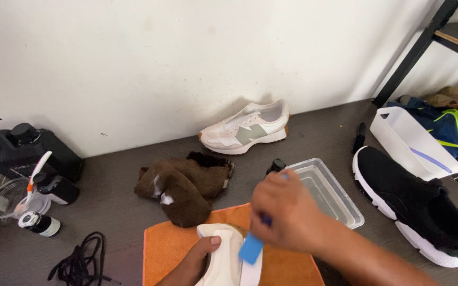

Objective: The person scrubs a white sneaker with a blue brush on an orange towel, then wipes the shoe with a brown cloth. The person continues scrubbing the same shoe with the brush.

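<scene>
Both hands on a white shoe (223, 257) over an orange cloth (170, 249) at the near edge of the dark surface (112, 212)

Left hand (194, 262) wrapped around the shoe's side, thumb on top — grip closed on it; right hand (284, 212) clenched on a blue-handled brush (251, 248), pressed to the shoe's upturned sole. Just behind: a crumpled brown towel (184, 185), a clear plastic tub (329, 190). By the wall, a white and grey sneaker (247, 127); to the right, a black slip-on shoe (420, 204) beside a white bin (409, 137). On the left — bottles (54, 188), a toothbrush (34, 175), black laces (80, 259)
</scene>
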